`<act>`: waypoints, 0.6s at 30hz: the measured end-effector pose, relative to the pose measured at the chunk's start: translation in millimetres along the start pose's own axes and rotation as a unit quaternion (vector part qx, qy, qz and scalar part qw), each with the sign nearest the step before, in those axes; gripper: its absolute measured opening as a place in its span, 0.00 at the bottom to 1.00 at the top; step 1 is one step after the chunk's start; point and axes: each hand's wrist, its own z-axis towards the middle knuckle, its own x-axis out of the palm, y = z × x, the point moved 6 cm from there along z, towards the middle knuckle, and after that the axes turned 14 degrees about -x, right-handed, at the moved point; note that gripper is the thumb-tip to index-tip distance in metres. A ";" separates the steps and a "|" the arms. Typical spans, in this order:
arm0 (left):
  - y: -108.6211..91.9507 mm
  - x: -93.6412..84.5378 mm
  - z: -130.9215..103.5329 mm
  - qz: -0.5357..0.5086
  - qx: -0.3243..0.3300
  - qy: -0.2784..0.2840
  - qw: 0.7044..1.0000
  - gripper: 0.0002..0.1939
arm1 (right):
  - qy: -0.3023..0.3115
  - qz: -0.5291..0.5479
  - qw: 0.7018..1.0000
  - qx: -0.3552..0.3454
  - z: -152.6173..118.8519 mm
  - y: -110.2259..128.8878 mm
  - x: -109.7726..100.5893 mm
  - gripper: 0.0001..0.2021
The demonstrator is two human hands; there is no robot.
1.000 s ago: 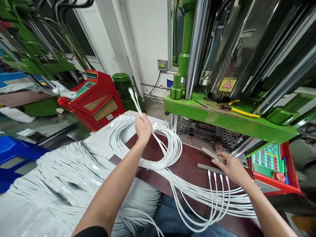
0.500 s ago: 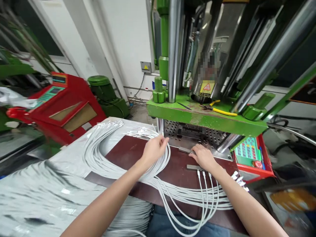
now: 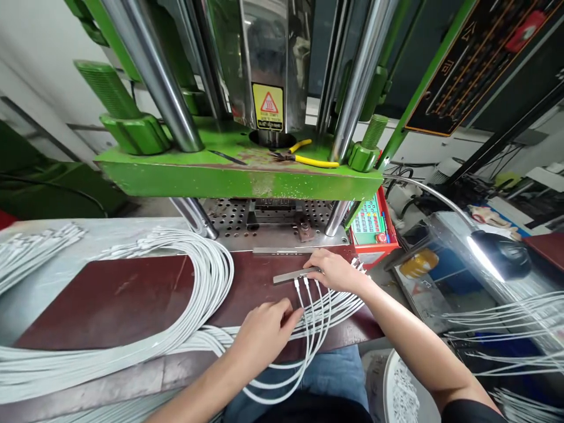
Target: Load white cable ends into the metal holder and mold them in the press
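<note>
My right hand (image 3: 326,271) grips the right part of a narrow metal bar (image 3: 286,277) lying on the dark red board (image 3: 247,288). Several white cables with plugs (image 3: 307,284) run from that bar toward me and loop over the board's front edge. My left hand (image 3: 268,329) is beside these cables, its thumb and fingers curled toward them; whether it pinches one is hidden. A second metal bar (image 3: 282,251) lies behind, at the foot of the press. A large coil of white cables (image 3: 211,276) curves on the left.
The green press plate (image 3: 238,179) carries yellow-handled pliers (image 3: 315,160) above a perforated metal bed (image 3: 229,226). A red control box (image 3: 376,249) stands to the right. A lamp (image 3: 497,252) and a bucket of white pieces (image 3: 403,388) are farther right.
The view has turned right. My left hand has left the cable coil and come to the cables by the bar. My right hand has moved from the rear bar to the nearer one.
</note>
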 end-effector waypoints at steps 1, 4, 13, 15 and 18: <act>0.4 0.4 1.5 -0.023 -0.004 0.003 1.000 0.17 | -0.006 -0.011 1.000 0.002 -0.6 0.2 1.9 0.08; 4.4 0.3 8.6 -0.196 -0.039 0.012 0.980 0.14 | -0.015 -0.038 0.999 0.009 1.5 2.1 2.1 0.07; -27.5 36.9 19.2 -0.563 -0.136 0.260 0.772 0.22 | -0.123 -0.024 0.991 0.037 44.0 -16.7 -49.3 0.10; -32.1 34.2 23.6 -0.556 -0.111 0.277 0.775 0.21 | -0.101 -0.053 0.992 0.049 60.3 -25.5 -52.0 0.11; -24.3 20.3 40.5 -0.557 -0.095 0.246 0.788 0.19 | -0.068 -0.090 0.991 0.073 84.6 -41.2 -49.1 0.13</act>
